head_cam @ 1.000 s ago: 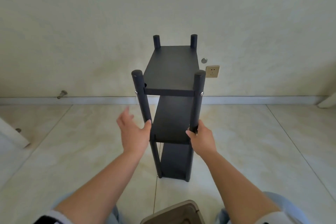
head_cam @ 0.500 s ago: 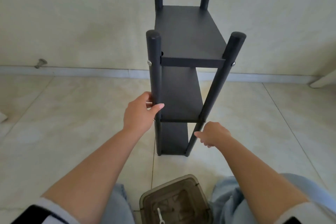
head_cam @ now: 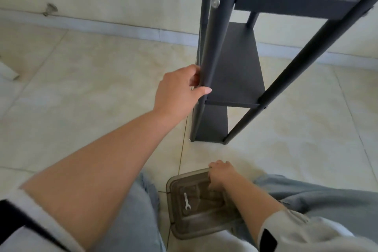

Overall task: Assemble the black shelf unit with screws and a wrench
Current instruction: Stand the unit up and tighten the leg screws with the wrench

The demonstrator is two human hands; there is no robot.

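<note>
The black shelf unit [head_cam: 235,71] stands upright on the tiled floor, close in front of me, its top cut off by the frame. A silver screw head [head_cam: 215,2] shows on the front left post [head_cam: 214,47]. My left hand [head_cam: 176,94] grips that post just above the middle shelf, thumb in front and fingers behind. Between my knees lies a translucent brown container [head_cam: 171,206] holding a small silver wrench [head_cam: 186,201]. My right hand [head_cam: 219,174] reaches into the container's far right corner, fingers pointing down and hidden; whether they hold anything cannot be seen.
My legs in light jeans [head_cam: 327,196] flank the container. A wall with a pale skirting board [head_cam: 122,28] runs behind the shelf, with a metal door stop [head_cam: 49,9] at its left. A white object [head_cam: 6,69] juts in at the left edge.
The view has tilted down and closer to the shelf. My right hand left the front right post and dropped into the container. My left hand keeps its hold on the left post.
</note>
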